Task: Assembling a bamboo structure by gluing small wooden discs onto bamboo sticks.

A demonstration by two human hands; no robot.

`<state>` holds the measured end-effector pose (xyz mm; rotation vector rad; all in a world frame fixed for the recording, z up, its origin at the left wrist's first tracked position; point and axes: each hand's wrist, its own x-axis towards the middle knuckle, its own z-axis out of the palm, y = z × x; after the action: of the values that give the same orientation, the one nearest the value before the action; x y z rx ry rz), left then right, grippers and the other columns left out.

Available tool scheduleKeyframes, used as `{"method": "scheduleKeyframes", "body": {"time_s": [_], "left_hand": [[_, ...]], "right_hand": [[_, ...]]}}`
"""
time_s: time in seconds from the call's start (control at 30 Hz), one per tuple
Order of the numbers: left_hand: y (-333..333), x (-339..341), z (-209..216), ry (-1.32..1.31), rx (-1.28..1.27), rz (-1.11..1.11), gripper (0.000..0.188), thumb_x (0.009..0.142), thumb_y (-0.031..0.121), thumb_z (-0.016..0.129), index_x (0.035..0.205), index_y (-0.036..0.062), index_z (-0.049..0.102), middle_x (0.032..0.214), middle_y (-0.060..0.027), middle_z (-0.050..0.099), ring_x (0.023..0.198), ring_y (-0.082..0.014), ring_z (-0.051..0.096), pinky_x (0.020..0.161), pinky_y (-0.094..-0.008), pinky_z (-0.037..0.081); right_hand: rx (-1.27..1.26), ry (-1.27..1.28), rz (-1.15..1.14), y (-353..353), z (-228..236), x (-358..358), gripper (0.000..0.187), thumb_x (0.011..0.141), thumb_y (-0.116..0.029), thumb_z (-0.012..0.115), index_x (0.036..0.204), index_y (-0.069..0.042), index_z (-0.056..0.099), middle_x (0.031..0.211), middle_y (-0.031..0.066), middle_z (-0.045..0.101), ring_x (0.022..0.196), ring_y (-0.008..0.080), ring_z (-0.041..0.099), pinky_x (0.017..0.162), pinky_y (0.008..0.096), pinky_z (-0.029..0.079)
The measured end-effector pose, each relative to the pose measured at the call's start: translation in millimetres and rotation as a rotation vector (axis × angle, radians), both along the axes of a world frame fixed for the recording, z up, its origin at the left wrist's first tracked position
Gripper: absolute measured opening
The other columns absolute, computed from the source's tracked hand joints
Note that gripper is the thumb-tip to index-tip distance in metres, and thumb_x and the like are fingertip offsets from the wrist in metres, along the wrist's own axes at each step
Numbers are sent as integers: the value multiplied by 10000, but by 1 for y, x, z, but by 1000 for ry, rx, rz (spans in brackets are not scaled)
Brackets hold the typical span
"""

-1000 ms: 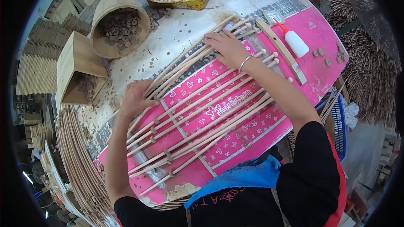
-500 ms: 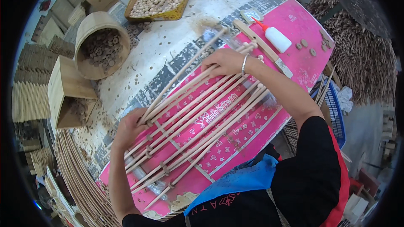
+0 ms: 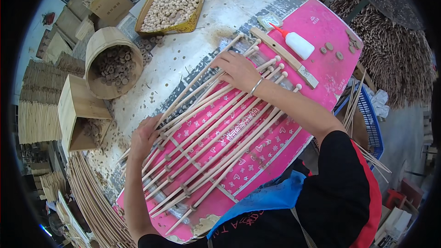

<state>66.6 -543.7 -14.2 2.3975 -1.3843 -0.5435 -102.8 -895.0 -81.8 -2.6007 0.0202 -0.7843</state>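
- Shifted left since earlier: right hand [image 3: 236, 70], fingers curled over sticks [image 3: 183, 95] at pink board's [image 3: 333, 30] far edge; grip unclear.
- Left hand [image 3: 144, 137] closed around left ends.
- Keeping shafts parallel should prevent crossing.

Rods [image 3: 239, 147] smooth, matt, bare wood; bottle [image 3: 299, 46] smooth white plastic; bangle [image 3: 256, 86] shiny metal; round bin [image 3: 107, 45] matt wood; counter [image 3: 202, 34] scuffed, rough; pink sheet [image 3: 328, 30] faintly glossy, possibly plastic film, though fisheye softness leaves that uncertain.

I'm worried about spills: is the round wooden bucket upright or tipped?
Tipped: the bucket lies on its side, its mouth facing sideways, brown discs inside.
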Motion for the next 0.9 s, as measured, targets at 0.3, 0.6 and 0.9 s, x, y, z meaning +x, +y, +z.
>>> {"method": "scheduleKeyframes", "body": {"time_s": [0.3, 0.6, 0.9], "left_hand": [[11, 12, -15, 161, -87, 47, 505, 876, 12, 649, 1373, 79, 599, 1235, -174, 672, 1172, -323, 638, 1015, -373, 487], [18, 3, -35, 242, -179, 153, 458, 881, -2, 644, 1335, 52, 608, 1229, -156, 656, 1127, -307, 638, 994, -371, 497], [22, 3, -43, 405, -267, 275, 428, 901, -57, 601, 1317, 42, 615, 1083, -99, 673, 1001, -191, 649, 923, -307, 508]], "right_hand": [[198, 50, 2, -2, 1, -19, 231, 871, -181, 728, 1079, -95, 678, 1056, 101, 648, 1030, 287, 623, 892, 404, 504], [53, 257, 218, -27, 7, -25, 291, 844, -346, 760, 1027, -127, 705, 988, 42, 661, 1050, 264, 593, 945, 408, 460], [141, 58, -88, -55, 18, -14, 353, 1001, -306, 616, 1270, -79, 639, 1227, 95, 671, 1190, 246, 617, 1075, 408, 424]]}}
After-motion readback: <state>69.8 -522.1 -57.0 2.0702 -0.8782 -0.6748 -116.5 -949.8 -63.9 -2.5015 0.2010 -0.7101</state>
